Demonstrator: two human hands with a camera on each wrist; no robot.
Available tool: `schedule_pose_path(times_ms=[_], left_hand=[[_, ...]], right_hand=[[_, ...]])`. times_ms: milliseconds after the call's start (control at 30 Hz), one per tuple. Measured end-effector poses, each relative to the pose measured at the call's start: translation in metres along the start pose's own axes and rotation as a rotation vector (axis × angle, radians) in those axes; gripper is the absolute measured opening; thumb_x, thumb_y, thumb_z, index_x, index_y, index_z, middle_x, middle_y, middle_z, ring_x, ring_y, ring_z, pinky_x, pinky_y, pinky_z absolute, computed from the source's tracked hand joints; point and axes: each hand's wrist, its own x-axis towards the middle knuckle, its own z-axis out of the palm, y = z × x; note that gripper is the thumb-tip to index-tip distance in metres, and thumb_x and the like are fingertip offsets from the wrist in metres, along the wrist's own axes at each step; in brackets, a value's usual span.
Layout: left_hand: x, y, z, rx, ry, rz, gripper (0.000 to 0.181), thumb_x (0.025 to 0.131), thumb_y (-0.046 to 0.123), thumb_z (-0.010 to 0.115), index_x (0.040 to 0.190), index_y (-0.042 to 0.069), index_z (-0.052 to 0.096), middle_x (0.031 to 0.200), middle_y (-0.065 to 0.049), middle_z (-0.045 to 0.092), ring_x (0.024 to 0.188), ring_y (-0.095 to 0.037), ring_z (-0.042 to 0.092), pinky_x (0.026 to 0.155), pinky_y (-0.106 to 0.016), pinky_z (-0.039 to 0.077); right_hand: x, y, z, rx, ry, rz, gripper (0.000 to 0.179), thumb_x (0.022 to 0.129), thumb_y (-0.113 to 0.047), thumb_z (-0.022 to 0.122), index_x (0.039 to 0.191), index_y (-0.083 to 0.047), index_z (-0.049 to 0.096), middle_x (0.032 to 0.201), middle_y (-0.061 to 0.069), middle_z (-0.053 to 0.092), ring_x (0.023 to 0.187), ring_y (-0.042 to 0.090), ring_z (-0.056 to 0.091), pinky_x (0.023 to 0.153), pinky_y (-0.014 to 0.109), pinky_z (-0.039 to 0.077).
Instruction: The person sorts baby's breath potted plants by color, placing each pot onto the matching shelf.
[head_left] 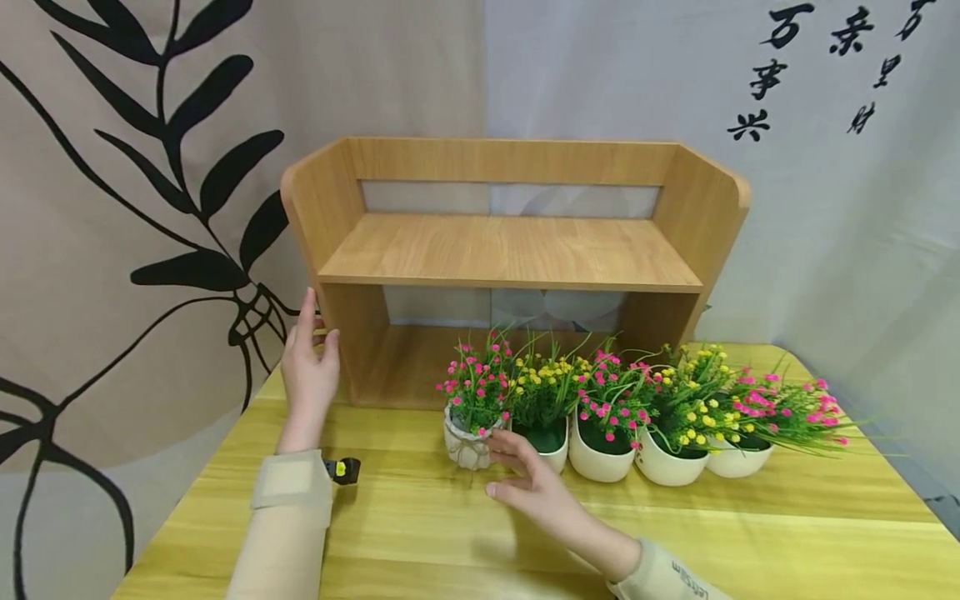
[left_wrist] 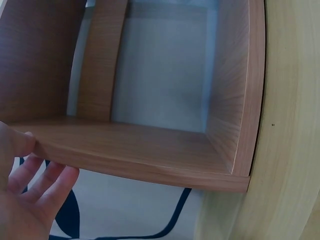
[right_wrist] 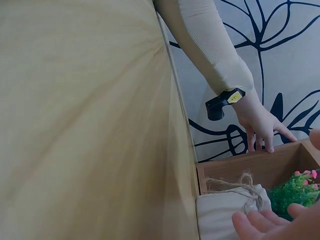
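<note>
A light wooden two-tier shelf [head_left: 510, 250] stands on the table. At its left side panel my left hand [head_left: 309, 371] has the thumb at the front edge and the other fingers against the outer face. In the left wrist view this hand [left_wrist: 30, 195] holds the panel's edge between thumb and fingers. My right hand [head_left: 536, 483] reaches in with parted fingers beside a whitish pot [head_left: 467, 440] tied with twine, which bears pink flowers [head_left: 477, 383]. The right wrist view has its fingers [right_wrist: 262, 225] close against the pot [right_wrist: 220, 215]; contact is unclear.
Right of the twine-tied pot, several white pots [head_left: 600, 454] with yellow and pink flowers stand in a row before the shelf. The yellowish wooden table [head_left: 420, 533] extends toward me. Printed curtains [head_left: 420, 75] hang behind and to the left.
</note>
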Motion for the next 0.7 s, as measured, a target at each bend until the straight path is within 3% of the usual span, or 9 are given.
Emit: schedule_pose_path(times_ms=[267, 433, 700], left_hand=[[-0.003, 0.002, 0.000, -0.005, 0.003, 0.017, 0.072, 0.095, -0.001, 0.058, 0.154, 0.029, 0.028, 0.112, -0.026, 0.055, 0.097, -0.043, 0.057, 0.080, -0.055, 0.050], [-0.001, 0.003, 0.001, 0.001, -0.003, -0.005, 0.074, 0.095, -0.001, 0.057, 0.154, 0.031, 0.027, 0.113, -0.026, 0.055, 0.099, -0.042, 0.057, 0.081, -0.054, 0.049], [-0.003, 0.000, -0.001, 0.018, -0.015, -0.019, 0.074, 0.096, 0.000, 0.057, 0.154, 0.033, 0.025, 0.115, -0.027, 0.054, 0.099, -0.043, 0.057, 0.080, -0.055, 0.050]], right_hand=[[-0.003, -0.001, -0.001, -0.007, 0.013, 0.013, 0.066, 0.092, -0.009, 0.063, 0.147, 0.004, 0.028, 0.147, 0.024, 0.037, 0.132, 0.043, 0.037, 0.102, 0.059, 0.035], [-0.003, -0.006, -0.001, -0.026, 0.037, 0.038, 0.069, 0.090, -0.010, 0.065, 0.146, 0.006, 0.028, 0.149, 0.026, 0.032, 0.133, 0.044, 0.036, 0.104, 0.057, 0.035], [-0.007, -0.006, 0.009, -0.058, -0.003, 0.105, 0.087, 0.091, -0.014, 0.067, 0.152, 0.006, 0.009, 0.156, 0.028, 0.013, 0.140, 0.044, 0.021, 0.109, 0.055, 0.028]])
